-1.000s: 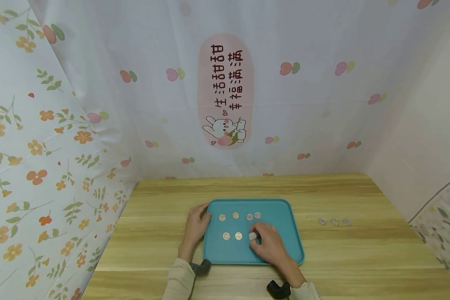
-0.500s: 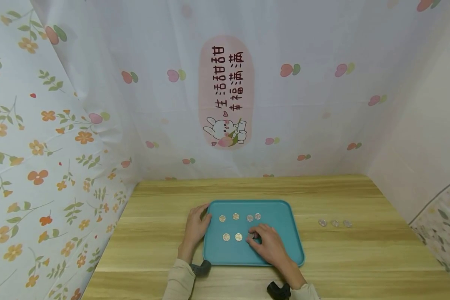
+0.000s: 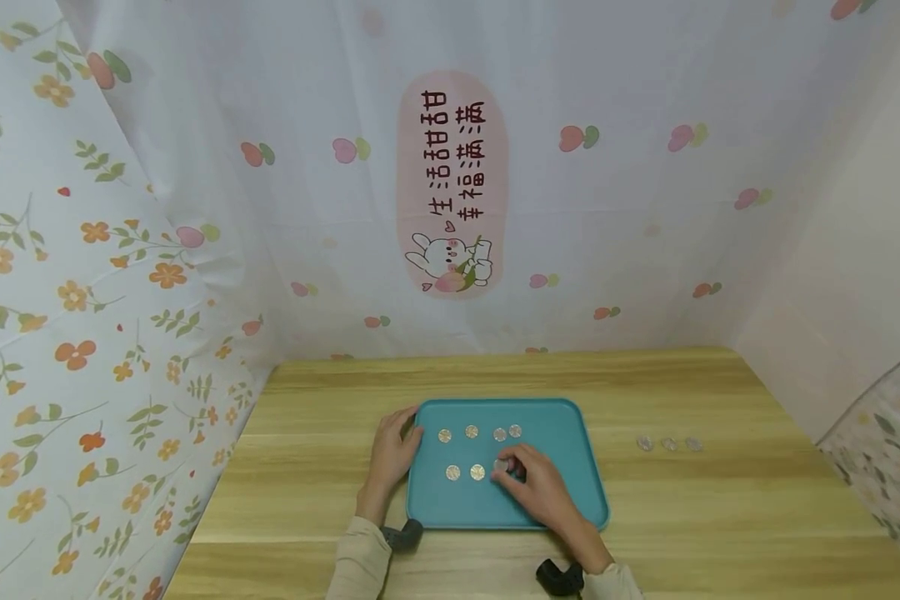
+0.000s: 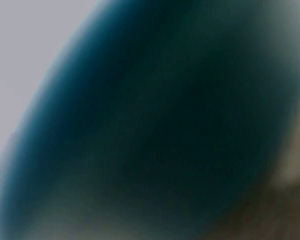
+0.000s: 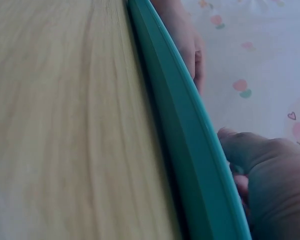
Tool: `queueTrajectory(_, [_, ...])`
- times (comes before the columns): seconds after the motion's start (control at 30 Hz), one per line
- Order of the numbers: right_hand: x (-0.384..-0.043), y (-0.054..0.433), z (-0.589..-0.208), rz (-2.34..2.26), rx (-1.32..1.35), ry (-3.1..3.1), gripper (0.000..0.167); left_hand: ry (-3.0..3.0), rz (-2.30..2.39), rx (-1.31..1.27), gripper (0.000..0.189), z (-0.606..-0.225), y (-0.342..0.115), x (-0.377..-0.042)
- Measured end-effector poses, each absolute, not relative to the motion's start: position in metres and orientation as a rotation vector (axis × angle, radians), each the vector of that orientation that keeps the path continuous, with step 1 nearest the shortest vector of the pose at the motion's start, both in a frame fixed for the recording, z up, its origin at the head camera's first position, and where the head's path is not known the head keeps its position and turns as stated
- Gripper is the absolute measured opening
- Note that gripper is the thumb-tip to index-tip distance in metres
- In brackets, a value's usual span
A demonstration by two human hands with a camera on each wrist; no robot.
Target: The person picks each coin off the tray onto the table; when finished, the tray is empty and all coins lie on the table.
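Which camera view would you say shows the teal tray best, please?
The head view: it looks down on the tray, showing its floor and nearly the whole rim, with the right hand covering part. The right wrist view shows only a strip of wall and rim; the left wrist view is too blurred to identify it.

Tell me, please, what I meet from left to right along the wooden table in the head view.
Left hand → four gold-toned coins → right hand → three silver-toned coins.
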State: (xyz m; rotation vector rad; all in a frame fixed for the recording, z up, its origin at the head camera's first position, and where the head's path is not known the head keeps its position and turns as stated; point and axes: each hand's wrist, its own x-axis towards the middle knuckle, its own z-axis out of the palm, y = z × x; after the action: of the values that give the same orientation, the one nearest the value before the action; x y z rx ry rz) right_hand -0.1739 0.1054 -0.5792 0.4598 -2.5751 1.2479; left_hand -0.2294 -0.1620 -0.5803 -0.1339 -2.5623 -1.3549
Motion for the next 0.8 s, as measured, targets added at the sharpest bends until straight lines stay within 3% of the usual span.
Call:
queueTrajectory(0.5, [-0.176, 0.148, -0.568, 1.284, 0.432, -2.408, 0.024, -2.562, -1.349, -0.122, 0.041, -0.582, -0.163, -0.231])
queueTrajectory(0.8, [-0.184, 0.204, -0.569, 1.224, 0.193, -2.401, 0.024, -2.560, -1.339, -0.131, 0.041, -0.583, -0.163, -0.233])
